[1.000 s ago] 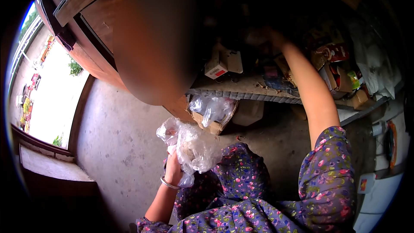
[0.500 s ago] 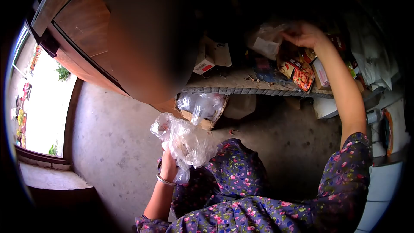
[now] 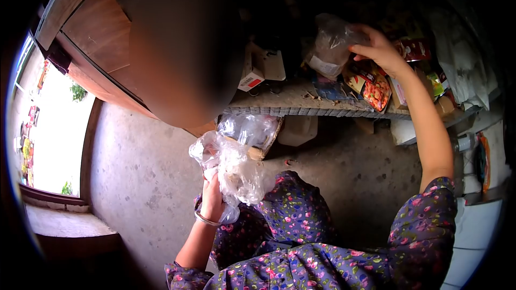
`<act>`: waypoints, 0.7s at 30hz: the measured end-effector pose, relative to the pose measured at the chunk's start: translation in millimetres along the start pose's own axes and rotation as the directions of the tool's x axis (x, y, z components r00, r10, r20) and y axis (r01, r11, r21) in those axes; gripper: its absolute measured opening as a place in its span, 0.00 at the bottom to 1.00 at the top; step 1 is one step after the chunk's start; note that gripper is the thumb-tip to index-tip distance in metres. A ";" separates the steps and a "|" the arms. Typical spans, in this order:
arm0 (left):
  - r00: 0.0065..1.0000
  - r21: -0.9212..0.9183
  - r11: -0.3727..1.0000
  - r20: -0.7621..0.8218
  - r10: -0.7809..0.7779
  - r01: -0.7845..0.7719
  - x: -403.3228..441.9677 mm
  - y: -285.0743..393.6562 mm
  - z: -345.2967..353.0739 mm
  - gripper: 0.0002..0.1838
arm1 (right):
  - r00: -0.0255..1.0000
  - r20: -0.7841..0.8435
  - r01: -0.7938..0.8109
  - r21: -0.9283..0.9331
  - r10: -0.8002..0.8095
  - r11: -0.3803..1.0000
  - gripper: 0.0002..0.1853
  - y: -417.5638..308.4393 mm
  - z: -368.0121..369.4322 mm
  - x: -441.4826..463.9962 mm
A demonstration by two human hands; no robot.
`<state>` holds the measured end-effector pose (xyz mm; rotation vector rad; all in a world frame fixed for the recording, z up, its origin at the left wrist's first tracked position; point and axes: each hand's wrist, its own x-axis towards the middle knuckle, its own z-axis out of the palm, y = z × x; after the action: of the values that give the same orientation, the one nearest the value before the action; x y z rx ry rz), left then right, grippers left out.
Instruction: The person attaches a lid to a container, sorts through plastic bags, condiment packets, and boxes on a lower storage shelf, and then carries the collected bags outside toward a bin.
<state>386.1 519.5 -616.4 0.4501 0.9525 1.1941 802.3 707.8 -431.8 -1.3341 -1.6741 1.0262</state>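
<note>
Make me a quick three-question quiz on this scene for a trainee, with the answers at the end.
1. What is in the left hand?
A) a cup
B) crumpled plastic
C) a rope

2. True or false: the bracelet is on the left wrist.

3. Which lies nearer the right hand: the white box or the food packet?

Key:
1. B
2. True
3. The food packet
</note>
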 end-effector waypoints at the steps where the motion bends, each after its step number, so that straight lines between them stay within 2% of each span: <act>1: 1.000 0.002 1.000 0.001 -0.001 0.001 1.7 -1.6 1.4 0.19 | 0.997 -0.021 0.068 -0.070 -0.070 0.995 0.27 -0.7 3.2 -2.7; 2: 0.999 0.069 0.998 -0.035 -0.007 0.009 5.0 -5.3 1.1 0.19 | 0.997 -0.023 0.066 -0.069 -0.068 0.995 0.27 -1.2 8.5 -7.5; 3: 0.997 0.134 0.991 -0.071 -0.008 0.018 9.5 -10.6 -1.0 0.19 | 0.988 -0.037 0.143 -0.101 -0.147 0.985 0.25 -2.0 15.8 -13.6; 4: 0.997 0.313 0.950 -0.073 0.038 -0.013 20.9 -15.4 -4.3 0.20 | 0.973 -0.047 0.219 -0.134 -0.227 0.966 0.23 -3.2 24.2 -19.7; 5: 0.990 0.419 0.898 0.037 0.133 -0.136 23.7 -18.4 -5.4 0.20 | 0.954 -0.066 0.278 -0.181 -0.294 0.943 0.23 -4.2 34.4 -27.3; 6: 0.966 0.507 0.823 0.150 0.211 -0.258 25.4 -13.9 4.4 0.20 | 0.952 -0.084 0.268 -0.235 -0.294 0.934 0.24 -10.0 46.4 -36.9; 8: 0.948 0.559 0.766 0.161 0.276 -0.318 24.8 -10.1 20.4 0.18 | 0.931 -0.095 0.302 -0.343 -0.353 0.890 0.25 -11.2 67.8 -52.0; 10: 0.824 0.647 0.514 0.480 0.300 -0.564 33.7 -1.7 36.7 0.20 | 0.902 -0.092 0.343 -0.445 -0.423 0.827 0.24 -15.5 84.6 -64.7; 12: 0.748 0.746 0.097 0.634 0.195 -0.658 27.9 24.2 76.5 0.23 | 0.889 -0.098 0.364 -0.441 -0.447 0.820 0.24 -5.3 91.4 -67.7; 13: 0.613 0.632 -0.007 0.755 0.234 -0.775 37.6 25.0 87.8 0.25 | 0.890 -0.099 0.364 -0.436 -0.446 0.823 0.24 -3.8 92.9 -68.4; 14: 0.627 0.652 -0.136 0.756 0.186 -0.746 39.5 29.2 100.3 0.25 | 0.888 -0.102 0.364 -0.438 -0.448 0.822 0.24 -2.7 93.4 -69.0; 16: 0.580 0.596 -0.218 0.803 0.136 -0.773 47.2 35.2 120.3 0.29 | 0.887 -0.114 0.360 -0.439 -0.448 0.823 0.25 -2.5 92.4 -70.3; 19: 0.571 0.555 -0.283 0.820 0.029 -0.782 48.6 41.2 147.1 0.33 | 0.895 -0.122 0.336 -0.447 -0.429 0.829 0.25 -3.4 89.4 -71.5; 20: 0.569 0.552 -0.283 0.822 0.026 -0.784 49.0 39.2 150.5 0.33 | 0.891 -0.125 0.343 -0.444 -0.437 0.828 0.25 -2.8 88.9 -71.9; 21: 0.527 0.526 -0.257 0.847 0.071 -0.811 49.3 37.5 153.2 0.35 | 0.886 -0.128 0.351 -0.439 -0.445 0.827 0.25 -2.2 88.3 -72.1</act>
<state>492.2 604.9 -522.8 2.6109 0.9448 0.6590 734.1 624.9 -470.1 -1.2110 -1.9432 0.2725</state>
